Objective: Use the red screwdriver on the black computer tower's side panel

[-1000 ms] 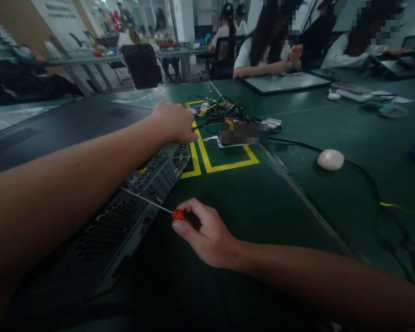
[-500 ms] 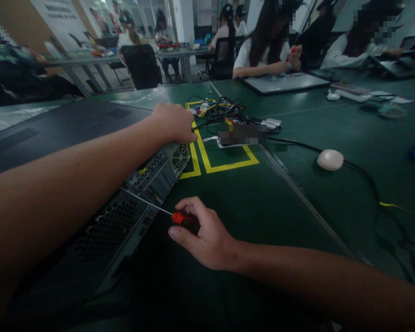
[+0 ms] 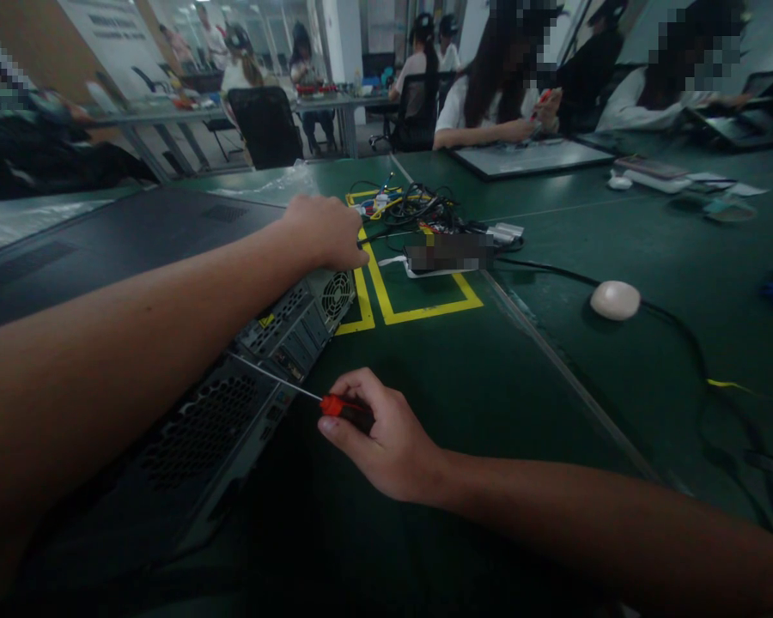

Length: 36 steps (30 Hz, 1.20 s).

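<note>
A dark computer case (image 3: pixel 135 257) lies on its side on the green table (image 3: pixel 489 378), its rear panel with fan grille facing me. My left hand (image 3: pixel 325 230) is closed over the case's far top corner, fingers curled round the edge. My right hand (image 3: pixel 377 438) grips a screwdriver (image 3: pixel 335 405) with a red and black handle. Its thin shaft runs up-left and the tip meets the rear panel near the perforated grille.
A tangle of cables (image 3: pixel 412 206) and a small device lie by a yellow taped square (image 3: pixel 418 305). A white mouse (image 3: pixel 615 299) with its cable sits to the right. Other people sit at the far side with a flat panel (image 3: pixel 528 156). Chairs and tables stand behind.
My right hand's fingers have shifted round the screwdriver handle, as in turning it; the shaft stays on the same spot. My left hand has not moved.
</note>
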{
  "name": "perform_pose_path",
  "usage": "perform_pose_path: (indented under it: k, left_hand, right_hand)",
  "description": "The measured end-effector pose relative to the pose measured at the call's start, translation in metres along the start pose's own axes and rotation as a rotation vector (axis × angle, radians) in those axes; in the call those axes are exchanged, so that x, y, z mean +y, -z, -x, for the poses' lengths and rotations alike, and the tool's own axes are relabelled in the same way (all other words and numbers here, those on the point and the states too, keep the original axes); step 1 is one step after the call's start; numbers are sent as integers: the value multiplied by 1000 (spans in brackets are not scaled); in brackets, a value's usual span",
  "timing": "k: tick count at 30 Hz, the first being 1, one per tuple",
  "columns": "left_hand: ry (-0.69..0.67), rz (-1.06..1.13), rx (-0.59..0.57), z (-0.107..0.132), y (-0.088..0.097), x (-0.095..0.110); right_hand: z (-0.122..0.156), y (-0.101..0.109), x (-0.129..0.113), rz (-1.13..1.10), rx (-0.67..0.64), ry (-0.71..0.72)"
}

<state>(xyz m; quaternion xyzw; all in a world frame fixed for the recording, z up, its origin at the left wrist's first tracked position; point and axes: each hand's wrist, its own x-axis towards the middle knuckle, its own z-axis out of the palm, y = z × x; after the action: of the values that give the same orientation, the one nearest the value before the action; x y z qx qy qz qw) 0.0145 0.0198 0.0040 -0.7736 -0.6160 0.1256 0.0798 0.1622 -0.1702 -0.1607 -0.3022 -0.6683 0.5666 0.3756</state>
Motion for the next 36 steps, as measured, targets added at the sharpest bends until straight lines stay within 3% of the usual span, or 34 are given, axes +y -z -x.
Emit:
perform_pose_path:
  k: [17,30,36]
  left_hand:
    - [-21,3,-8,5,4,2]
    - [16,11,8,-3,-5,0]
    - [17,35,-3,-3,-3,0]
  right_hand:
    - [-1,0,-1,-68,-10,15]
    - [0,1,-6,-49,-14,-36]
    - [2,1,-1,-28,-3,34]
